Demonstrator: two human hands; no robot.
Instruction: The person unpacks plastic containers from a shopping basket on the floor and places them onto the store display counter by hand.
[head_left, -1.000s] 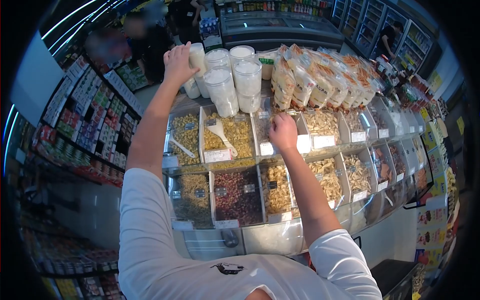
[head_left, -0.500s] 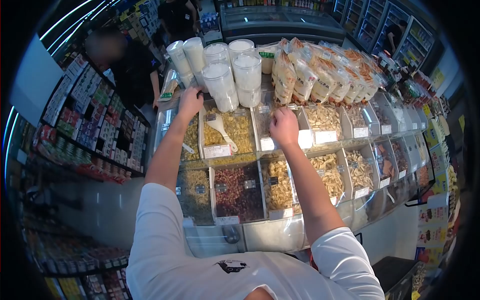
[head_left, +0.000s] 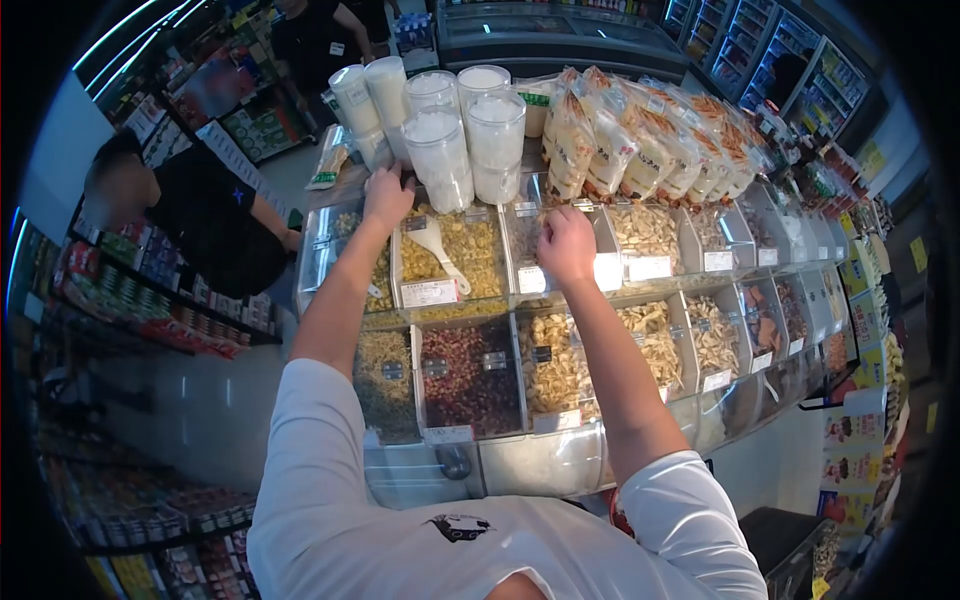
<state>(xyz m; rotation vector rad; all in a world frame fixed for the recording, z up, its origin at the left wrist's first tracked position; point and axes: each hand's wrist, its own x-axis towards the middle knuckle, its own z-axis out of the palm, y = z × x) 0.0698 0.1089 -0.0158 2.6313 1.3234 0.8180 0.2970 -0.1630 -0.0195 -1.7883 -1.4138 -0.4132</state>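
Observation:
My left hand (head_left: 388, 197) is at the back edge of the bin display, its thumb and fingers apart, just beside the stacked clear plastic tubs (head_left: 437, 160) with whitish contents. My right hand (head_left: 567, 246) is curled at a clear-lidded bin, near a white price label; its fingertips are partly hidden, and what they grip, if anything, cannot be made out. Between my arms, a white plastic scoop (head_left: 436, 252) lies over a bin of yellowish dried goods (head_left: 480, 256). Below it is a bin of dark red dried pieces (head_left: 468, 375).
Bagged goods (head_left: 612, 140) stand in rows behind my right hand. More bins of pale dried slices (head_left: 648, 240) extend rightward. A person in dark clothes (head_left: 205, 215) stands at the left by the shelves (head_left: 120, 290); another (head_left: 310, 45) is farther back. A chest freezer (head_left: 560, 35) spans the background.
The person at the left has moved farther left and nearer the shelves. My view has shifted slightly; both my hands remain at nearly the same places on the display.

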